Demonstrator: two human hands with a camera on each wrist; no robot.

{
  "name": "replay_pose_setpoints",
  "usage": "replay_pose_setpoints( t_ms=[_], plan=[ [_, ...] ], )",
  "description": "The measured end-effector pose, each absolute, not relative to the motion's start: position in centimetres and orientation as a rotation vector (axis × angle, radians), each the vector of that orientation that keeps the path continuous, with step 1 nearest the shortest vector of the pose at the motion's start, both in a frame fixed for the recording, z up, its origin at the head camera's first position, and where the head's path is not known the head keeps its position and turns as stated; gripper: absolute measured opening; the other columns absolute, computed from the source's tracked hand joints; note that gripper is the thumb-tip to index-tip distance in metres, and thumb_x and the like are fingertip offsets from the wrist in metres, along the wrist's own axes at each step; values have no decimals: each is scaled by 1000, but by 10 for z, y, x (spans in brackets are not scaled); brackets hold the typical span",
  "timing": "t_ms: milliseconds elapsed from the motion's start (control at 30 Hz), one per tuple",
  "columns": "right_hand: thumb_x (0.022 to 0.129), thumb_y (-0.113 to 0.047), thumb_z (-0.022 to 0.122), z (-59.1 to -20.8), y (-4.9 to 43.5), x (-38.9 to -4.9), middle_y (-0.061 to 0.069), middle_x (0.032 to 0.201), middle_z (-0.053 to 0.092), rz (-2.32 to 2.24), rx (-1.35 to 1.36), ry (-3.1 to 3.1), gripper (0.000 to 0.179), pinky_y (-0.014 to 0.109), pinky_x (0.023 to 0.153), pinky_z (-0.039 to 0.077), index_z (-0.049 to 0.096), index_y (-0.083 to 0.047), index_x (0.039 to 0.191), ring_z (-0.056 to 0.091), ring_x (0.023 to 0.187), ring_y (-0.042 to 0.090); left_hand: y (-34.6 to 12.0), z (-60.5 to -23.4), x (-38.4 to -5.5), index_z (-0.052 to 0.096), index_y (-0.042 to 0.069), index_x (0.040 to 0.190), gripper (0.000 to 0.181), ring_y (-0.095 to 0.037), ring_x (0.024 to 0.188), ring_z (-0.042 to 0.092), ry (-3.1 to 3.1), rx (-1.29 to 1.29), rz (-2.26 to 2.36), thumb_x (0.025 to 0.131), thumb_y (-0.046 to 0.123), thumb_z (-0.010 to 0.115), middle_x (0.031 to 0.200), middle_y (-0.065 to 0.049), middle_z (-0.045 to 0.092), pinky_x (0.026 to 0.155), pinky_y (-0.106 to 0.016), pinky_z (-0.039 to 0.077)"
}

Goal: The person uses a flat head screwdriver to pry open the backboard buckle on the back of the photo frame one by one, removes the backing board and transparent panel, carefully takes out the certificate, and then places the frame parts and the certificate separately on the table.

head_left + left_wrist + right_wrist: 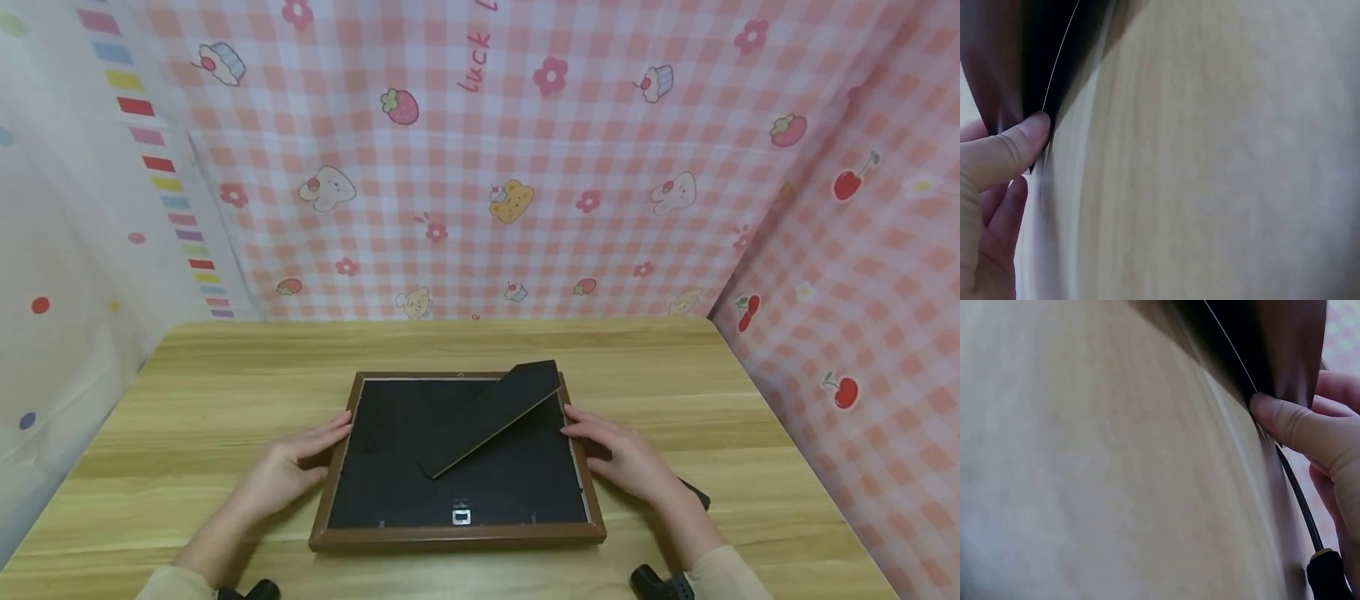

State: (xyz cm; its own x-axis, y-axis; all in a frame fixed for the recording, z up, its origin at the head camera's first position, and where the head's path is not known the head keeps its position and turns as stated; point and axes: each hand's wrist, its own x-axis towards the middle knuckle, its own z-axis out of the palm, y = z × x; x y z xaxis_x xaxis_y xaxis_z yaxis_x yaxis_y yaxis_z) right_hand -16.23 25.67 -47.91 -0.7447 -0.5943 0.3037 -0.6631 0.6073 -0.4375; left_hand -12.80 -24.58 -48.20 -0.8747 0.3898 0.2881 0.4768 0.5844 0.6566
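Note:
A brown picture frame (457, 535) is back side up on the table, its black backing board (405, 433) showing. Across the board slants a black stand leg (510, 408), its wide end at the upper right. My left hand (288, 467) holds the frame's left side; in the left wrist view the thumb (1019, 140) presses its edge with fingers behind. My right hand (630, 458) grips the opposite side, the thumb (1282, 415) likewise on the edge. Below the right hand is a screwdriver (1325, 572) with a dark shaft; in the head view the forearm hides most of it.
The wooden table (247, 358) has light grain and rounded far corners. A pink checked cloth (465, 242) hangs behind it, with another at the right and a white dotted one (75, 292) at the left. A small metal hanger (461, 517) sits near the frame's front edge.

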Motion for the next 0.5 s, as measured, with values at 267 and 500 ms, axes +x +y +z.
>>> replay_pose_setpoints(
  t_ms=[267, 500],
  plan=[
    [74, 15, 77, -481, 260, -165, 11, 149, 48, 786, 1134, -2665, 63, 42, 85, 55, 65, -13, 129, 53, 127, 32, -244, -484, -129, 60, 5, 137, 74, -36, 126, 51, -2705, -789, -1027, 69, -15, 81, 146, -8, 50, 96, -18, 43],
    [73, 18, 76, -480, 260, -166, 16, 148, 47, 743, 1191, -2638, 67, 41, 82, 56, 63, -10, 133, 54, 125, 34, -245, -482, -129, 58, 4, 138, 76, -37, 124, 52, -2697, -863, -956, 67, -14, 82, 146, -10, 49, 82, -34, 57]
  ],
)
